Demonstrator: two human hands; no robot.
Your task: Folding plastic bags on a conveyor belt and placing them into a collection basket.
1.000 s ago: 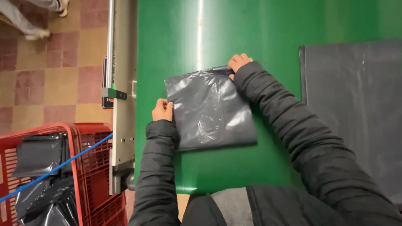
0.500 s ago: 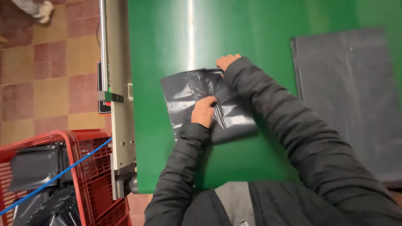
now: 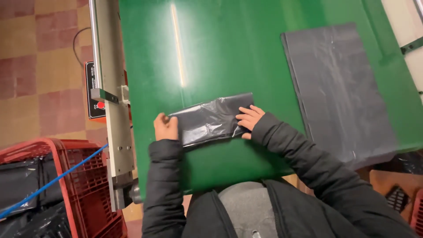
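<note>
A flat grey plastic sheet lies well right on the green surface, a red crate sits lower left, while the left hand and right hand press open-palmed, fingers spread, on the folded black bag between them.

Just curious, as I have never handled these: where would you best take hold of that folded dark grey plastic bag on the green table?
Probably by its two short ends, coming in from left and right. The folded dark grey plastic bag lies flat as a long strip across the green table, and the left hand and right hand already sit at those ends.
</note>
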